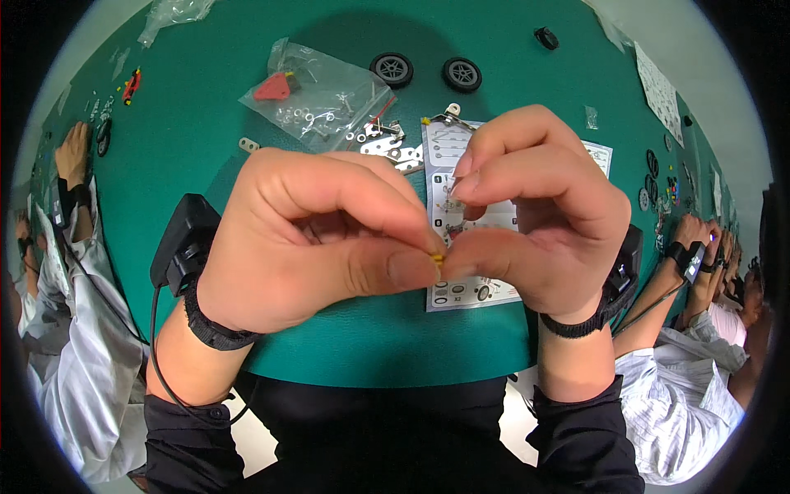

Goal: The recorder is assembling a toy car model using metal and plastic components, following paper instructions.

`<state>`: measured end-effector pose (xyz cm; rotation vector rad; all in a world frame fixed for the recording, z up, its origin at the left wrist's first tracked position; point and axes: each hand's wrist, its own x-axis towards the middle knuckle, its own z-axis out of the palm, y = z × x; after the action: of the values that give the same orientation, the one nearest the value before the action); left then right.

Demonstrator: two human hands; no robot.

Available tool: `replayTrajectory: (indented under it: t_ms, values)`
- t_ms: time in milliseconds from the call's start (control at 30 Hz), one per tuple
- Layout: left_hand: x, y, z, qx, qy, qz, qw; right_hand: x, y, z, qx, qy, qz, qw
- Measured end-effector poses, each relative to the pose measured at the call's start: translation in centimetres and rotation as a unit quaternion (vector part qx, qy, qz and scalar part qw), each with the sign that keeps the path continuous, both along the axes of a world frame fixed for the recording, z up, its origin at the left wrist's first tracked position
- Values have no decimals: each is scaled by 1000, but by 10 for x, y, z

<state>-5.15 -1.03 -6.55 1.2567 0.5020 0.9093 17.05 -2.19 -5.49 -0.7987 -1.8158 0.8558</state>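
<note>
My left hand [321,235] pinches a small yellow piece [438,258] between thumb and forefinger; most of it is hidden by the fingertips. Close against it is the thumb tip of my right hand [547,210], whose curled fingers stand apart from that thumb. I cannot see anything held in the right hand. Beneath both hands lies a printed instruction sheet [469,298] with drawings. Just beyond them are silvery perforated metal strips [395,153] and a small metal part with a yellow end [436,120].
Two black wheels with grey hubs [392,71] [462,74] lie at the back. A clear plastic bag [317,103] with small hardware and a red part [274,86] is at back left. A black ring [546,38] lies far right. Other people sit along both sides of the green table [387,354].
</note>
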Motion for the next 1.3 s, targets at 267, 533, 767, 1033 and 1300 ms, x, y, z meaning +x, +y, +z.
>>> replayTrajectory:
  t_ms: [267,533,767,1033,1300]
  values:
    - [-9,9,-10,190,148,195,951,16,13,-14,35,-221,-255,941]
    - [-16,18,-14,255,186,242,917,19,21,-30,36,-357,-253,898]
    - [-20,17,-12,247,226,264,904,-3,7,-10,-12,-131,-174,976]
    - [-27,15,-7,298,177,188,919,-4,1,-4,102,-105,-94,985]
    - [-28,16,2,362,166,167,902,-9,5,-3,130,-99,-63,985]
